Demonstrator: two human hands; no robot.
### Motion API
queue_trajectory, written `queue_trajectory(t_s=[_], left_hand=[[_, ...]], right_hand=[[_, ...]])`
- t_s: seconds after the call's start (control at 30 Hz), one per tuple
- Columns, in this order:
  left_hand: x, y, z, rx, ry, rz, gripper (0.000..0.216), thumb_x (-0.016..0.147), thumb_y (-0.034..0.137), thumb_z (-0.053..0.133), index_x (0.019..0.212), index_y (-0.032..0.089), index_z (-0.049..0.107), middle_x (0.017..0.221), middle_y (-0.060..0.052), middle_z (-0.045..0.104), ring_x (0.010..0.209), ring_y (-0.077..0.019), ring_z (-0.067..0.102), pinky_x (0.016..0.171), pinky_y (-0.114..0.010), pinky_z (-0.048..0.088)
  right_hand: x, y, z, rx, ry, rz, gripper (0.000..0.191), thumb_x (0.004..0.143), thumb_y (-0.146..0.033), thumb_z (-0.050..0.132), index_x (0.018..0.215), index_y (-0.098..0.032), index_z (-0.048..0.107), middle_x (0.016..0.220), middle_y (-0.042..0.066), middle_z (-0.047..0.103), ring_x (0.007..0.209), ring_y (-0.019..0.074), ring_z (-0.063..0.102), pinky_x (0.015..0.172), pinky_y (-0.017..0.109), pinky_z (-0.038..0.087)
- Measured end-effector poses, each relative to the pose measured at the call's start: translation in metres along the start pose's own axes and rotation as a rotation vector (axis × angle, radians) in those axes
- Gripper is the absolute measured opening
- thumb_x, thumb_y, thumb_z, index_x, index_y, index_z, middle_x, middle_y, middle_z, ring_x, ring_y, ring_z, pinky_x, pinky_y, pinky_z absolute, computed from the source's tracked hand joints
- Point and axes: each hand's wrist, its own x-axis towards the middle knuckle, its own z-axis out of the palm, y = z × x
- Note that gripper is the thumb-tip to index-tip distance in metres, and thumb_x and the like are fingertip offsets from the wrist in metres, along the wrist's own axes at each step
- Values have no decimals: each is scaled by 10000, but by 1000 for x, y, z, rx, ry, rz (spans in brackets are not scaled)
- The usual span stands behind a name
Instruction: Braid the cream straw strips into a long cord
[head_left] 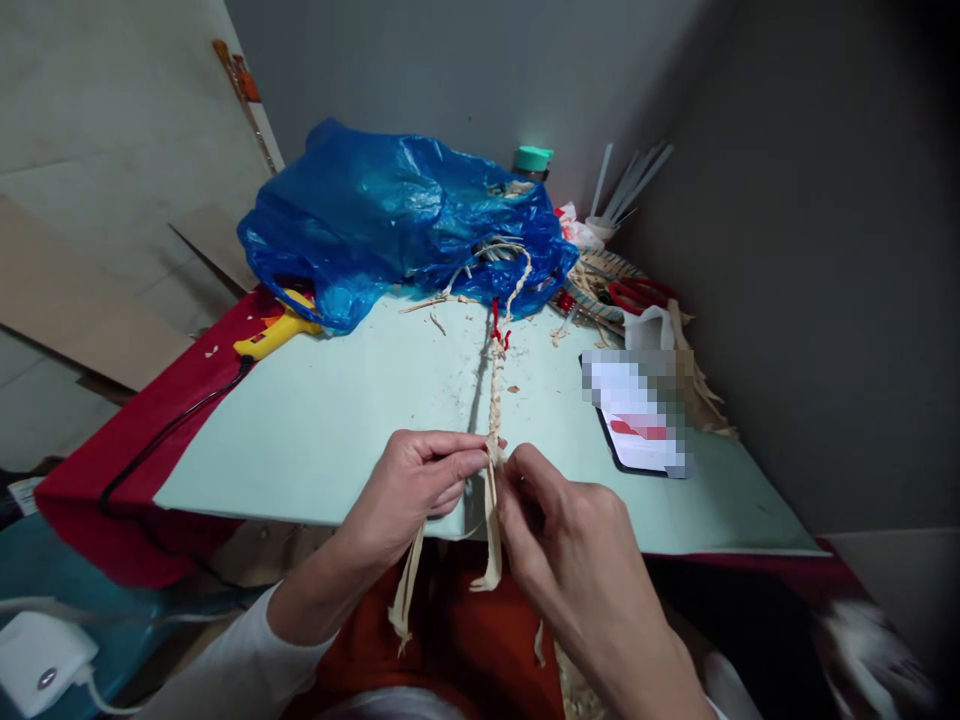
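Observation:
A pale braid of dried fibre strips [494, 395] runs from the blue bag's edge down to my fingers, with a red tie [498, 330] around its upper part. Thumb and fingers of my left hand [420, 480] pinch the braid's lower end from the left. My right hand [566, 530] is closed at the same spot from the right, its fingertips partly hidden behind its own knuckles. One loose strip [492, 530] hangs between the hands. Another strip [407, 590] dangles below my left hand, over the table edge.
A blue plastic bag [405, 210] lies at the back. The yellow glue gun [277, 332] with a black cord sits left. To the right are a phone [637, 420], red-handled scissors [641, 293], a basket [611, 265] and a cup of glue sticks [602, 228]. Fibre scraps dot the green tabletop [300, 440].

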Motion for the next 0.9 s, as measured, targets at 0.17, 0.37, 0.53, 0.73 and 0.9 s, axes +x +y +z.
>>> queue_trajectory(t_s=[0.17, 0.37, 0.53, 0.73, 0.9], left_hand=[[0, 1, 0, -16, -10, -14, 279, 714, 277, 761, 930, 100, 760, 476, 80, 343, 399, -3, 220, 404, -188, 144], [1, 1, 0, -11, -3, -16, 217, 719, 271, 760, 861, 109, 732, 492, 72, 382, 397, -4, 235, 399, -187, 149], [0, 4, 4, -14, 39, -33, 195, 697, 261, 772, 795, 116, 687, 500, 65, 444, 393, 0, 259, 388, -174, 142], [-2, 7, 5, 8, 42, -27, 208, 719, 256, 754, 825, 97, 674, 644, -4, 611, 406, 13, 279, 392, -171, 132], [-3, 7, 3, 18, 17, 12, 197, 740, 247, 730, 838, 87, 669, 593, 21, 569, 412, 13, 265, 399, -165, 129]], right_hand=[[-4, 1, 0, -35, -3, -23, 190, 910, -263, 419, 908, -198, 598, 486, -19, 550, 370, 133, 454, 446, 247, 226], [-5, 0, 5, -137, 3, -78, 149, 897, -215, 432, 922, -219, 578, 503, -16, 603, 368, 141, 516, 459, 262, 179], [-7, -1, -3, -130, -63, -106, 171, 916, -226, 416, 982, -224, 574, 575, -6, 642, 410, 159, 548, 460, 268, 219], [-3, 16, -24, 72, 35, 10, 232, 940, -410, 474, 906, -212, 592, 796, 34, 676, 683, 172, 612, 608, 255, 399], [5, 21, -13, 272, -222, -13, 265, 994, -343, 389, 810, -205, 519, 688, -23, 575, 595, 117, 484, 563, 227, 346]])
